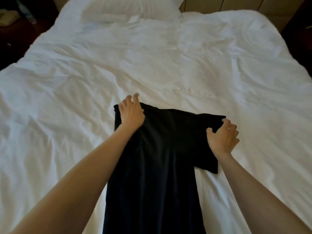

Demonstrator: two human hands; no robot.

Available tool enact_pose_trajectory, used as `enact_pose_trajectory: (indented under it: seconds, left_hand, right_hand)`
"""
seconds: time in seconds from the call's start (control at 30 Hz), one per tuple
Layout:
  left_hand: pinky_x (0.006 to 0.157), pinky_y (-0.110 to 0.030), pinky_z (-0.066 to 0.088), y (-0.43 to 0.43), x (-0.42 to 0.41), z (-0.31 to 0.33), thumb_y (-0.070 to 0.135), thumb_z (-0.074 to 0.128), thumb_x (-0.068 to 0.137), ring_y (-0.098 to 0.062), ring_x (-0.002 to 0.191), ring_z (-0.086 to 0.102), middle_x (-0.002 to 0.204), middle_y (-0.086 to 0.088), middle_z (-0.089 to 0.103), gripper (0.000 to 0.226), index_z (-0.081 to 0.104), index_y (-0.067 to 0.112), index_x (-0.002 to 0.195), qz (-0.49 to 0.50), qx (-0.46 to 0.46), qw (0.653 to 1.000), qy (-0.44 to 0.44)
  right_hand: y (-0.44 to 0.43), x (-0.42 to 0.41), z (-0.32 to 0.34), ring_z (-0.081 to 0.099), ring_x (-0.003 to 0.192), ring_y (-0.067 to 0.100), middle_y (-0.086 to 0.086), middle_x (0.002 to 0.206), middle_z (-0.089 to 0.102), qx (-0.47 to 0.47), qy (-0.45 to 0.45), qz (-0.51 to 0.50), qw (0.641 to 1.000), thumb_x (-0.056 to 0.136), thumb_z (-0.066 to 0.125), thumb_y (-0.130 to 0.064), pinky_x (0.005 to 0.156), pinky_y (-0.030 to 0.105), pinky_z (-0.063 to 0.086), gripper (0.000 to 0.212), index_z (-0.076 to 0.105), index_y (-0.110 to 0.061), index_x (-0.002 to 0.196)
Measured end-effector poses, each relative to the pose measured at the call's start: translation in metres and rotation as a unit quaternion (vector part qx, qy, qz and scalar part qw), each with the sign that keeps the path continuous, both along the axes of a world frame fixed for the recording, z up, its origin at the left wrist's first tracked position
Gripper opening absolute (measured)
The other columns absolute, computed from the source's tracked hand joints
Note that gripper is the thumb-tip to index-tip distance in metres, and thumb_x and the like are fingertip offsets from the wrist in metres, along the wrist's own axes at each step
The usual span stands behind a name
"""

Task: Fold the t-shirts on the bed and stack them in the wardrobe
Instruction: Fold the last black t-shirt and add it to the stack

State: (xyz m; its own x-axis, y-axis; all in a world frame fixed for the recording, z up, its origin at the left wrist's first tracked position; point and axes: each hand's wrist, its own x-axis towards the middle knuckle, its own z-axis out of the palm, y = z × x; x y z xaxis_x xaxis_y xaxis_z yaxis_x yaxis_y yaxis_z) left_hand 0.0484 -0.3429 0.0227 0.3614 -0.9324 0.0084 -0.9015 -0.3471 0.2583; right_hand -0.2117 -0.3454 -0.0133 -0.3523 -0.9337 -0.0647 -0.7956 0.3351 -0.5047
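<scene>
Lengthwise, the shirt lies on the bed with its long axis running straight away from the person, hem toward the body and shoulders toward the pillow. Both hands are at the far, shoulder end. The left hand rests on the far-left corner, fingers spread and loose, tips reaching just past the cloth's edge, apparently pinning it rather than grasping. The right hand sits at the outer edge of the sleeve, fingers hooked and thumb set on the fabric, so it appears to pinch that edge. The left side of the shirt shows a straight edge with no sleeve out, while the right sleeve juts sideways, across the long axis. The coming move probably turns on this: the sleeve lies right of the body, under the right hand, and has to travel leftward over the trunk. No wardrobe is in view.
</scene>
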Motion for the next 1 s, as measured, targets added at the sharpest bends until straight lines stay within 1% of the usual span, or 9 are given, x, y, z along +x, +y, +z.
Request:
enact_pose_trajectory:
  seconds: [0.1,0.27,0.37,0.47,0.6,0.7,0.77,0.87,1.0]
  left_hand:
    - [0.093,-0.039,0.037,0.009,-0.031,-0.028,0.021,0.051,0.091,-0.034,0.118,0.042,0.132,-0.016,0.04,0.046,0.038,0.009,0.134,-0.047,-0.003,0.997,0.057]
    - [0.087,-0.034,0.038,0.038,-0.089,-0.052,0.031,0.058,0.087,-0.028,0.105,0.047,0.115,-0.011,0.048,0.038,0.05,0.009,0.117,-0.144,-0.011,0.981,0.133]
    - [0.077,-0.027,0.037,0.075,-0.121,-0.059,0.033,0.064,0.082,-0.02,0.091,0.047,0.1,-0.003,0.045,0.035,0.049,0.01,0.103,-0.133,-0.028,0.975,0.177]
    - [0.074,-0.021,0.038,0.111,-0.132,-0.071,0.024,0.06,0.083,-0.014,0.091,0.044,0.099,0.004,0.037,0.028,0.042,0.013,0.102,-0.089,0.02,0.977,0.194]
    - [0.074,-0.022,0.042,0.146,-0.134,-0.074,0.014,0.056,0.084,-0.015,0.093,0.045,0.106,-0.002,0.042,0.026,0.04,0.011,0.104,-0.042,0.061,0.972,0.221]
    - [0.059,-0.019,0.037,0.163,-0.133,-0.064,0.015,0.057,0.086,-0.013,0.079,0.048,0.098,-0.001,0.048,0.024,0.039,0.011,0.102,-0.012,0.101,0.96,0.259]
    - [0.048,-0.018,0.035,0.175,-0.132,-0.056,0.021,0.055,0.09,-0.012,0.067,0.05,0.083,0.003,0.05,0.018,0.043,0.013,0.099,-0.002,0.145,0.954,0.263]
    - [0.044,-0.02,0.034,0.186,-0.134,-0.053,0.024,0.051,0.092,-0.013,0.06,0.05,0.07,0.002,0.05,0.014,0.05,0.01,0.089,0.005,0.15,0.952,0.268]
    - [0.045,-0.021,0.033,0.189,-0.139,-0.05,0.026,0.05,0.092,-0.01,0.054,0.044,0.063,0.003,0.047,0.029,0.04,0.015,0.068,0.017,0.113,0.945,0.308]
  right_hand:
    - [0.0,-0.002,-0.02,0.046,0.117,0.035,0.017,0.131,0.044,0.012,-0.096,-0.056,0.994,0.091,0.056,-0.027,0.095,0.044,0.04,0.045,0.043,-0.005,0.129]
    - [-0.005,-0.005,-0.027,0.045,0.119,0.036,0.017,0.133,0.041,0.066,-0.162,-0.163,0.971,0.086,0.063,-0.037,0.096,0.045,0.04,0.06,0.039,-0.003,0.129]
    - [0.004,-0.013,-0.025,0.055,0.101,0.032,0.013,0.12,0.049,0.039,-0.232,-0.189,0.953,0.085,0.065,-0.033,0.082,0.041,0.048,0.048,0.041,-0.005,0.117]
    - [0.024,-0.015,-0.02,0.05,0.085,0.023,0.006,0.105,0.047,-0.018,-0.218,-0.198,0.955,0.088,0.062,-0.025,0.07,0.033,0.039,0.033,0.043,-0.007,0.108]
    - [0.072,-0.009,-0.023,0.051,0.076,0.019,-0.001,0.077,0.052,-0.03,-0.206,-0.089,0.974,0.089,0.058,-0.014,0.067,0.024,0.034,0.009,0.05,-0.011,0.09]
    - [0.106,-0.001,-0.023,0.053,0.064,0.013,-0.005,0.066,0.054,-0.006,-0.214,0.039,0.976,0.09,0.06,-0.017,0.058,0.017,0.037,0.01,0.057,-0.012,0.082]
    - [0.121,0.007,-0.022,0.055,0.057,0.01,-0.002,0.063,0.059,0.056,-0.247,0.061,0.966,0.092,0.058,-0.022,0.059,0.018,0.044,0.017,0.061,-0.011,0.08]
    - [0.124,0.016,-0.02,0.064,0.06,0.017,0.007,0.073,0.065,0.185,-0.395,-0.058,0.898,0.09,0.061,-0.033,0.053,0.024,0.054,0.028,0.062,-0.006,0.095]
    - [0.107,0.018,-0.014,0.064,0.079,0.02,0.014,0.089,0.062,0.158,-0.623,-0.213,0.735,0.084,0.07,-0.027,0.07,0.026,0.055,0.033,0.053,-0.007,0.104]
